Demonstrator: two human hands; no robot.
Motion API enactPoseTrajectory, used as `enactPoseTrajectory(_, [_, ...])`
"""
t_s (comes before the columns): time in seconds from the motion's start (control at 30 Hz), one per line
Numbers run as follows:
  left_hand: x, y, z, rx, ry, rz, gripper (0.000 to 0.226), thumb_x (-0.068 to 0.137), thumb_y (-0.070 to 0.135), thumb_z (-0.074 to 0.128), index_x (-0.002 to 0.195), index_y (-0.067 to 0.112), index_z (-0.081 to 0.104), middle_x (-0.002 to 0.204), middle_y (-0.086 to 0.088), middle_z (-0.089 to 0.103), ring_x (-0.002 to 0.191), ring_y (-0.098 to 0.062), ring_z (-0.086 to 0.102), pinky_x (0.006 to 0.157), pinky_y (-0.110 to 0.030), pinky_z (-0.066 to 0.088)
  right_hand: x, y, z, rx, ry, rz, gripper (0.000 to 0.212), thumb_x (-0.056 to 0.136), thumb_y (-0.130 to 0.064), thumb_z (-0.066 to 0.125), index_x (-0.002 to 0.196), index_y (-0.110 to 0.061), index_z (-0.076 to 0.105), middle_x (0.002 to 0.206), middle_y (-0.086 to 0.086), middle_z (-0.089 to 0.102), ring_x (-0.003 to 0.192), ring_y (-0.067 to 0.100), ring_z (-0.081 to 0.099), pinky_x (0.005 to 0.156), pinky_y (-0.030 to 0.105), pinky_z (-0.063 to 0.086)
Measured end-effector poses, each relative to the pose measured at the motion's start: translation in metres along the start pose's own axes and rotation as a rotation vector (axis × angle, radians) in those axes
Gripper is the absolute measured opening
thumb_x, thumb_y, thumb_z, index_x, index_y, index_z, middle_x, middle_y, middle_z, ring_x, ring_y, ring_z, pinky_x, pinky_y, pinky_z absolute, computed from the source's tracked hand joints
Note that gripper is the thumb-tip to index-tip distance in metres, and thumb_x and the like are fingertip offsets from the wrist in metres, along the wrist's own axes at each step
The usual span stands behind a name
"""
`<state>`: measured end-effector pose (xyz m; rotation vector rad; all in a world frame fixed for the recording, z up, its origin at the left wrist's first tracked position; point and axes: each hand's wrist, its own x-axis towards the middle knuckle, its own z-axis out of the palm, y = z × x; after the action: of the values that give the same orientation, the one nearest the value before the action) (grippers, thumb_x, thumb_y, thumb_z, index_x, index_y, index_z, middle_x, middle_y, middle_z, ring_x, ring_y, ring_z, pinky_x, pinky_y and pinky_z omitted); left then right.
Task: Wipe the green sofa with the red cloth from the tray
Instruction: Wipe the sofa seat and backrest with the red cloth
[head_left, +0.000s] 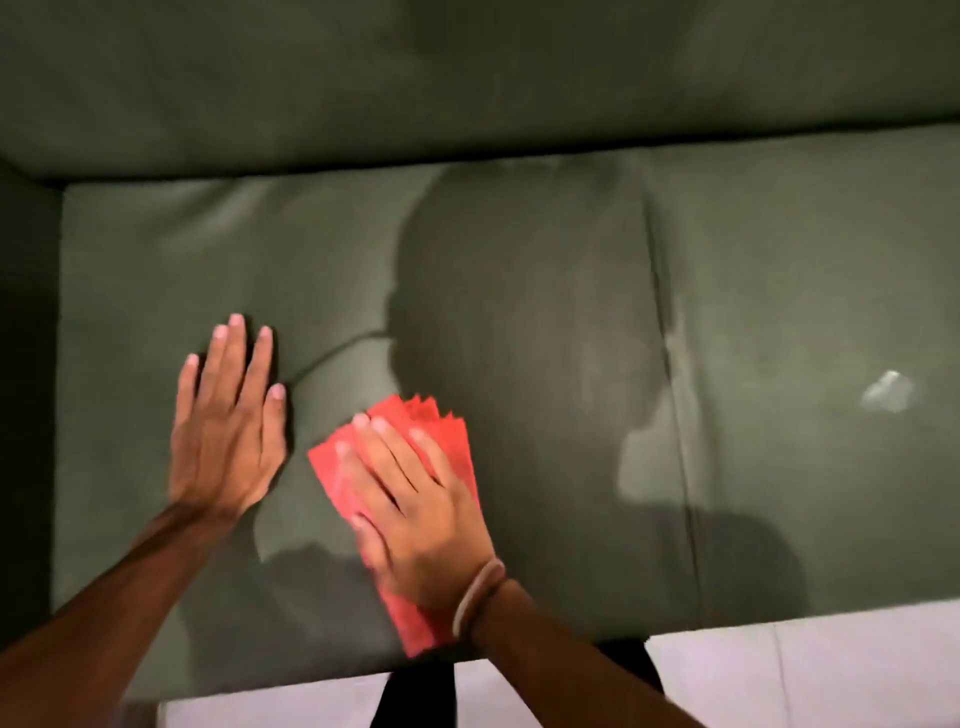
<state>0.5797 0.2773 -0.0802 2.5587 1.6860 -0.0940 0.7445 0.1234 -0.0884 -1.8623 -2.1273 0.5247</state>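
Observation:
The green sofa (545, 291) fills most of the view, its seat cushion below me and the backrest across the top. My right hand (415, 499) lies flat on the folded red cloth (452, 431) and presses it onto the left seat cushion near the front edge. The cloth sticks out beyond my fingertips and behind my wrist. To the left of the cloth my left hand (223, 421) rests palm down on the cushion, fingers spread, holding nothing. The tray is not in view.
A seam (670, 364) divides the left cushion from the right one. A small whitish mark or scrap (888, 392) lies on the right cushion. The left armrest (26, 364) is dark at the edge. Pale floor tiles (805, 670) show below the sofa's front.

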Motion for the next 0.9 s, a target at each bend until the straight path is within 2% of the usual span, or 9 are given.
enactPoseTrajectory(0.17, [0.031, 0.175, 0.007, -0.019, 0.027, 0.272, 0.061, 0.105, 0.034, 0.025, 0.161, 0.010, 0.029, 0.171, -0.016, 0.021, 0.158, -0.031, 0.023, 0.128, -0.053, 0.022, -0.150, 0.150, -0.063, -0.155, 0.068, 0.382, 0.064, 0.106, -0.041, 0.039, 0.165, -0.018, 0.031, 0.176, 0.009, 0.021, 0.165, 0.024, 0.018, 0.131, 0.051, 0.024])
enactPoseTrajectory(0.3, [0.052, 0.331, 0.027, -0.038, 0.036, 0.434, 0.062, 0.106, 0.037, 0.023, 0.163, 0.013, 0.020, 0.173, -0.013, 0.016, 0.160, -0.026, 0.017, 0.130, -0.051, 0.021, -0.257, 0.296, -0.142, -0.284, 0.177, 0.877, 0.063, 0.106, -0.034, 0.035, 0.161, -0.005, 0.036, 0.171, 0.023, 0.029, 0.161, 0.038, 0.026, 0.126, 0.062, 0.030])
enactPoseTrajectory(0.43, [0.057, 0.355, 0.045, -0.007, 0.104, 0.363, 0.062, 0.106, 0.039, 0.017, 0.165, 0.020, 0.014, 0.174, -0.010, 0.013, 0.161, -0.024, 0.014, 0.129, -0.050, 0.021, -0.243, 0.412, -0.199, -0.227, 0.300, 1.252, 0.073, 0.103, -0.043, 0.023, 0.166, -0.006, 0.020, 0.174, 0.025, 0.014, 0.164, 0.040, 0.012, 0.131, 0.060, 0.015])
enactPoseTrajectory(0.53, [0.054, 0.349, 0.045, 0.012, 0.094, 0.374, 0.063, 0.106, 0.038, 0.017, 0.165, 0.019, 0.011, 0.174, -0.010, 0.012, 0.161, -0.025, 0.013, 0.129, -0.050, 0.021, -0.146, 0.405, -0.187, -0.206, 0.349, 1.153, 0.074, 0.105, -0.047, 0.029, 0.168, -0.010, 0.016, 0.176, 0.022, 0.008, 0.165, 0.036, 0.006, 0.134, 0.056, 0.011])
enactPoseTrajectory(0.6, [0.055, 0.353, 0.044, 0.018, 0.091, 0.370, 0.063, 0.105, 0.036, 0.019, 0.165, 0.018, 0.013, 0.174, -0.010, 0.013, 0.161, -0.025, 0.014, 0.129, -0.050, 0.022, -0.109, 0.359, -0.162, -0.231, 0.288, 0.823, 0.074, 0.104, -0.047, 0.035, 0.167, -0.012, 0.020, 0.176, 0.019, 0.013, 0.165, 0.033, 0.011, 0.134, 0.053, 0.013])
enactPoseTrajectory(0.67, [0.053, 0.353, 0.041, 0.015, 0.089, 0.370, 0.063, 0.105, 0.036, 0.021, 0.165, 0.017, 0.015, 0.173, -0.011, 0.014, 0.160, -0.026, 0.016, 0.129, -0.051, 0.023, -0.135, 0.321, -0.145, -0.244, 0.148, 0.500, 0.072, 0.103, -0.047, 0.039, 0.167, -0.016, 0.025, 0.176, 0.013, 0.018, 0.165, 0.028, 0.014, 0.133, 0.053, 0.018])
enactPoseTrajectory(0.7, [0.053, 0.352, 0.040, 0.020, 0.091, 0.375, 0.063, 0.105, 0.036, 0.021, 0.165, 0.016, 0.015, 0.173, -0.011, 0.015, 0.160, -0.026, 0.016, 0.129, -0.051, 0.024, -0.165, 0.317, -0.147, -0.242, 0.102, 0.439, 0.071, 0.103, -0.047, 0.040, 0.166, -0.018, 0.028, 0.176, 0.011, 0.019, 0.165, 0.026, 0.016, 0.131, 0.055, 0.021])
enactPoseTrajectory(0.8, [0.056, 0.351, 0.042, 0.025, 0.089, 0.376, 0.063, 0.106, 0.036, 0.019, 0.165, 0.015, 0.015, 0.173, -0.012, 0.014, 0.160, -0.027, 0.017, 0.128, -0.051, 0.024, -0.247, 0.376, -0.183, -0.312, 0.064, 0.603, 0.067, 0.103, -0.047, 0.035, 0.165, -0.019, 0.032, 0.175, 0.011, 0.022, 0.164, 0.028, 0.020, 0.125, 0.068, 0.024])
enactPoseTrajectory(0.9, [0.057, 0.353, 0.045, 0.047, 0.098, 0.386, 0.065, 0.105, 0.036, 0.019, 0.165, 0.015, 0.012, 0.174, -0.012, 0.011, 0.160, -0.028, 0.016, 0.129, -0.051, 0.023, -0.215, 0.443, -0.217, -0.291, 0.176, 0.930, 0.072, 0.101, -0.049, 0.027, 0.166, -0.019, 0.027, 0.177, 0.013, 0.016, 0.165, 0.029, 0.014, 0.127, 0.070, 0.014])
